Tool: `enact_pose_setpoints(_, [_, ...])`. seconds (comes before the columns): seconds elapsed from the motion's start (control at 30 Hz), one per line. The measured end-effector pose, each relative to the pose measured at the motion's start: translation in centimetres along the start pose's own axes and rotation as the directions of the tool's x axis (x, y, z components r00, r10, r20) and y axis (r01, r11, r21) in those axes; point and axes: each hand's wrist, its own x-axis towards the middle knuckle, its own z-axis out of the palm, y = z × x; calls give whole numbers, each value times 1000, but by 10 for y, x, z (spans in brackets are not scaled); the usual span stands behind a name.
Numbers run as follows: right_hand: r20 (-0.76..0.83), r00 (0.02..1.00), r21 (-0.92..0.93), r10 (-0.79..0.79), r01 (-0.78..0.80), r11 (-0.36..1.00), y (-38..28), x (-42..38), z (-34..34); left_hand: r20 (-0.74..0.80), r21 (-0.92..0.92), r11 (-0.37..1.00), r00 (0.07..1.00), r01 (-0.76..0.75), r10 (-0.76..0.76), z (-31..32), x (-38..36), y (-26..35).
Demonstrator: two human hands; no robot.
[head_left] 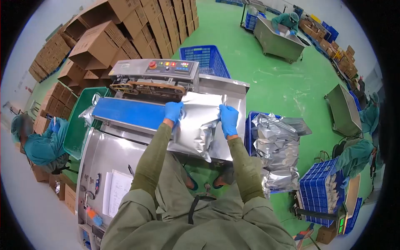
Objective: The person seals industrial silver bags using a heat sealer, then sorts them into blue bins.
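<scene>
A silver foil bag (198, 121) hangs between my two blue-gloved hands, its top edge level with the belt of the band sealing machine (154, 75). My left hand (173, 111) grips the bag's upper left side, over the right end of the blue conveyor belt (129, 111). At the upper right corner, my right hand (228, 120) pinches the foil with closed fingers. The bag's lower part drapes past the front edge of the steel table (225, 146). What is inside the bag is hidden.
Filled foil bags (277, 150) lie piled in a blue crate to my right. Behind the machine stands another blue crate (204, 56); a green bin (81, 121) is at the left. A notebook (118, 191) rests on the steel side table. Several co-workers are around the room.
</scene>
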Motion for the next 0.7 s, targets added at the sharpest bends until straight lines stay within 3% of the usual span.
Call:
enact_pose_setpoints(0.03, [16,1000,-31,-15,15,999,3,3,4,-50,182,981,995,-71,81,1,23,-33])
enact_pose_setpoints(0.13, [-2,1000,-82,-4,4,997,12,10,27,-80,29,998,995,59,-57,-19,8,4])
enact_pose_setpoints(0.17, [26,998,-96,-58,60,994,20,15,32,-98,199,978,992,-63,84,-25,17,-6])
enact_pose_setpoints(0.23, [34,998,68,-43,41,997,2,2,52,-111,221,972,988,-78,105,-39,30,-29])
enact_pose_setpoints(0.27, [232,882,-317,-411,468,825,21,12,56,-86,282,958,994,-44,71,-50,49,-66])
enact_pose_setpoints(0.3, [385,599,-542,-702,762,353,43,24,60,-36,418,908,999,-18,36,-67,31,-30])
enact_pose_setpoints(0.33, [405,694,-466,-596,717,518,49,20,68,62,663,723,977,-193,204,-80,35,-40])
enact_pose_setpoints(0.37, [336,513,-485,-790,813,322,66,30,79,158,837,443,918,-320,364,-92,40,-51])
enact_pose_setpoints(0.4, [465,545,-387,-698,834,394,56,34,78,237,825,387,874,-412,424,-107,41,-63])
enact_pose_setpoints(0.43, [488,828,-256,-276,439,861,7,27,55,189,783,468,873,-410,449,-116,36,-62])
enact_pose_setpoints(0.47, [386,897,-154,216,-169,974,-46,18,31,124,627,701,932,-340,341,-138,36,-67])
enact_pose_setpoints(0.5, [201,968,-234,-148,194,953,-22,39,-10,18,272,955,993,-118,118,-155,21,-66])
enact_pose_setpoints(0.53, [69,856,-379,-512,497,781,2,62,-45,-18,64,998,1000,-17,18,-174,2,-61])
enact_pose_setpoints(0.57, [-42,890,-423,-455,396,815,-10,72,-105,-45,22,999,999,-29,30,-195,-20,-63])
enact_pose_setpoints(0.6, [30,679,-727,-733,518,450,2,99,-175,-235,260,940,929,-221,284,-218,-43,-102])
enact_pose_setpoints(0.63, [282,690,-937,-667,347,-37,-25,86,-245,-346,153,987,938,46,10,-211,-82,-45])
enact_pose_setpoints(0.7, [-102,675,-991,-731,-131,17,0,114,-345,-431,223,967,902,125,-17,-204,-140,-8])
